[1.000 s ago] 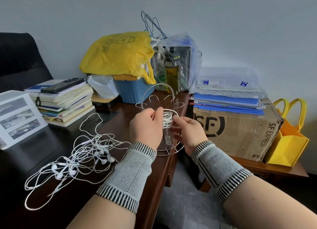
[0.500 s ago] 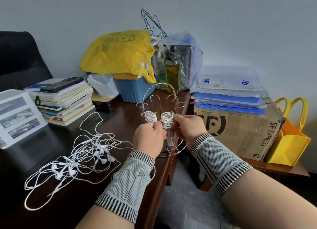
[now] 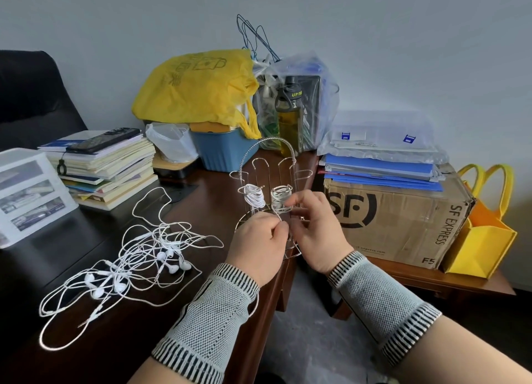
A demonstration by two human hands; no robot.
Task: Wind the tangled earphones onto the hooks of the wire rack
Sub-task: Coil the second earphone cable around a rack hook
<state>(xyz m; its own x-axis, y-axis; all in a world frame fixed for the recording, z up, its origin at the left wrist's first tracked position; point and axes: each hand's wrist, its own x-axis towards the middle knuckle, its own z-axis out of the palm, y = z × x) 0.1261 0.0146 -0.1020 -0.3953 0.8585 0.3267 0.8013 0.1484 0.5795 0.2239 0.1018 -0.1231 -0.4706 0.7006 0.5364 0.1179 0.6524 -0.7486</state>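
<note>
A silver wire rack (image 3: 272, 156) with an arched handle and several hooks stands at the dark desk's right edge. Two of its hooks carry white earphone coils: one on the left (image 3: 254, 196), one on the right (image 3: 280, 199). My left hand (image 3: 259, 244) pinches the loose cord end just below the right coil. My right hand (image 3: 315, 228) pinches that right coil from the side. A tangled heap of white earphones (image 3: 138, 257) lies on the desk to the left, apart from both hands.
Behind the rack stand a blue bin (image 3: 223, 153), a yellow bag (image 3: 198, 88) and a bottle (image 3: 289, 118). A book stack with a phone (image 3: 100, 165) sits at left. An SF cardboard box (image 3: 394, 213) and yellow tote (image 3: 483, 234) stand right. The desk edge (image 3: 276, 291) drops to the floor.
My hands have dropped lower in front of the rack, uncovering the left coil. The cord on the right hook has been wound tighter, leaving only a short end in my left fingers.
</note>
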